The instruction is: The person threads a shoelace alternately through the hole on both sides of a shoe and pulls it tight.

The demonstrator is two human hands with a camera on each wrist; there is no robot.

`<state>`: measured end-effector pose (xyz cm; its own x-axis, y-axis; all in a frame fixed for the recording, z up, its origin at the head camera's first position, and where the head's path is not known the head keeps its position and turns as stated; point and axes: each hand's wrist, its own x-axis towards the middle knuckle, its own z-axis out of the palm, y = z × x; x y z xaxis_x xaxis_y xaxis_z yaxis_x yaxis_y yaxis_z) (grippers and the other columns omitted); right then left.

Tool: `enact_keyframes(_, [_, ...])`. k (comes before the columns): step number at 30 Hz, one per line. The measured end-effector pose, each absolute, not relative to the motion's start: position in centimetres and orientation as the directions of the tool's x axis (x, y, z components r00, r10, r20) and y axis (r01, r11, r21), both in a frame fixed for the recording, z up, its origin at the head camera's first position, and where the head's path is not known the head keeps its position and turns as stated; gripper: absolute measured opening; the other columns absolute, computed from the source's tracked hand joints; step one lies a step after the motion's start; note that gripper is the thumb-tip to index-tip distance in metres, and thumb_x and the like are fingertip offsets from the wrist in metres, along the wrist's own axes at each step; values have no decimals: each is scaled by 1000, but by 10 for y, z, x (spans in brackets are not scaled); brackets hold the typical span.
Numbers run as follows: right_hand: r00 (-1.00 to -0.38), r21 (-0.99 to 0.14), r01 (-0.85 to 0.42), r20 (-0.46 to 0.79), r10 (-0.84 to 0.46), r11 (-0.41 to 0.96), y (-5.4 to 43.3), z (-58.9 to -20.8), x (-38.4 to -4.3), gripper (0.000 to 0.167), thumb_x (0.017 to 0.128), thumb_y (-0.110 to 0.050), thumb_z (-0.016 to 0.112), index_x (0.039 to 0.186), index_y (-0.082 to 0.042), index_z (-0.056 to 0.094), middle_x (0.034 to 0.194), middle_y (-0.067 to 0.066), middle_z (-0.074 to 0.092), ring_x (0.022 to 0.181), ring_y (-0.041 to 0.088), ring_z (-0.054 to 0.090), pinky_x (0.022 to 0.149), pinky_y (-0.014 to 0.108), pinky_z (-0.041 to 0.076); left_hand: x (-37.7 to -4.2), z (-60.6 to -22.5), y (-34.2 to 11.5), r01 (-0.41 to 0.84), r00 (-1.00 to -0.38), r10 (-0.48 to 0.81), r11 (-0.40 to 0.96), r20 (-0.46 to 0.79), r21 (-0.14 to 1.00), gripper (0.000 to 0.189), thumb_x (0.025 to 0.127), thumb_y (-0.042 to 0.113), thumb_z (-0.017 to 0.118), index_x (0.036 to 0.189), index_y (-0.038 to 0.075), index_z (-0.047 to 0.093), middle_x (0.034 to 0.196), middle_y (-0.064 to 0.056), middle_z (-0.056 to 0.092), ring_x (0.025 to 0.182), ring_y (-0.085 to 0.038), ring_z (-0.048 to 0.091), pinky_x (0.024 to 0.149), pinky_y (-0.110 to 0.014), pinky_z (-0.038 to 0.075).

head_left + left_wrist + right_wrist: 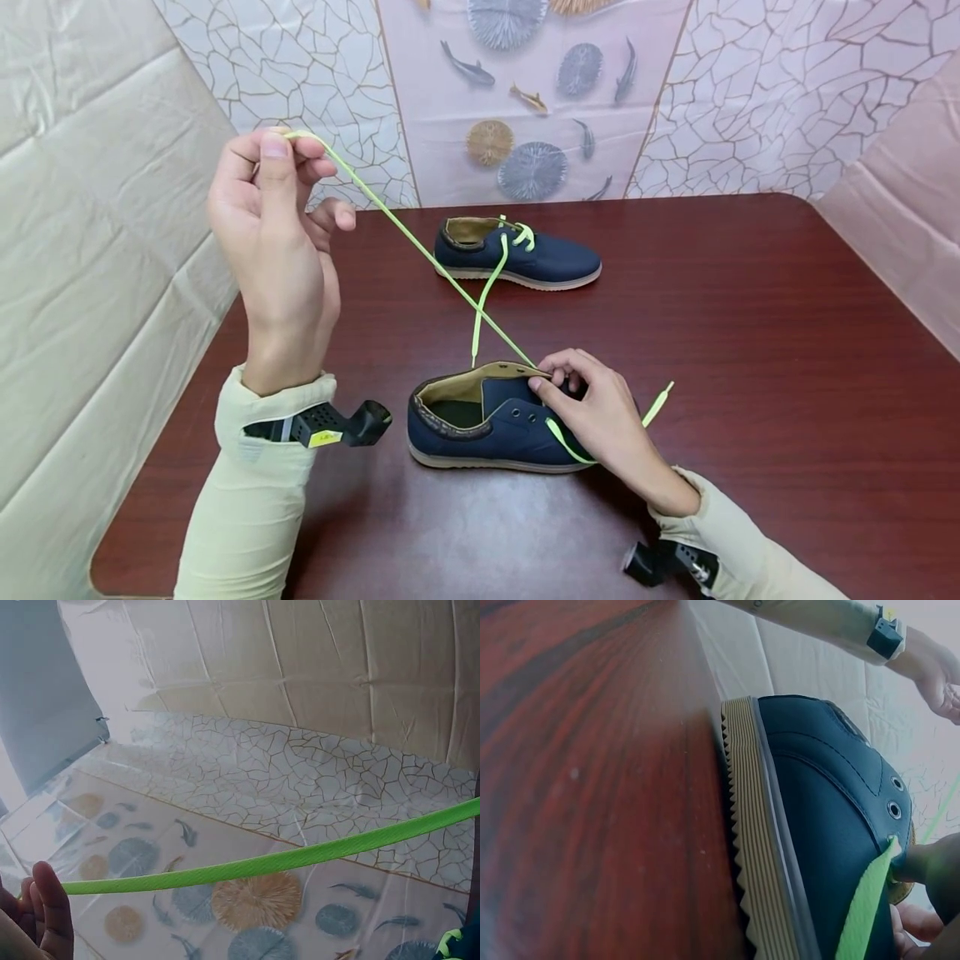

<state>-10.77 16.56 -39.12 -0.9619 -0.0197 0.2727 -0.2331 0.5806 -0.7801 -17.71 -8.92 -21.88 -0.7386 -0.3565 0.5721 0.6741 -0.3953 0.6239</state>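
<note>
A navy shoe (465, 442) with a tan sole lies nearest me, toe to the right. My raised left hand (273, 225) pinches a yellow-green shoelace (405, 229) between thumb and fingers. The lace runs taut from there down to the shoe's far eyelet flap. Over the front of the shoe, my right hand (600, 408) pinches its upper by the eyelets, with the exact grip partly hidden. Another stretch of lace leaves a near eyelet, seen in the right wrist view as a green lace (870, 900). Its tip (657, 404) sticks out right of the hand.
Behind stands a second navy shoe (555, 262), its loose lace (487, 292) trailing toward the near shoe. Both rest on a reddish-brown table (750, 333). A patterned sheet (525, 100) hangs at the back, and a pale cloth (97, 250) hangs along the left.
</note>
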Motion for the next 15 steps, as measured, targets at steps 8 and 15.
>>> enact_keyframes(8, [-967, -781, -221, 253, -27, 584, 168, -392, -108, 9, 92, -15, 82, 99, -17, 76, 83, -6, 62, 80, 13, 54, 73, 26, 41, -179, -221, -84, 685, -728, -425, -411, 539, 601, 13, 109, 7, 56, 98, 6, 61, 96, -13, 62, 82, -23, 59, 46, -22, 42])
enact_keyframes(15, [-974, -789, -202, 223, -36, 580, 170, -389, -110, 9, 94, -16, 80, 101, -17, 75, 82, -5, 62, 82, 15, 54, 74, 27, 41, -179, -216, -82, 672, -738, -483, -465, 470, 577, 13, 109, 6, 54, 99, 1, 58, 97, -14, 61, 82, -23, 58, 44, -24, 40])
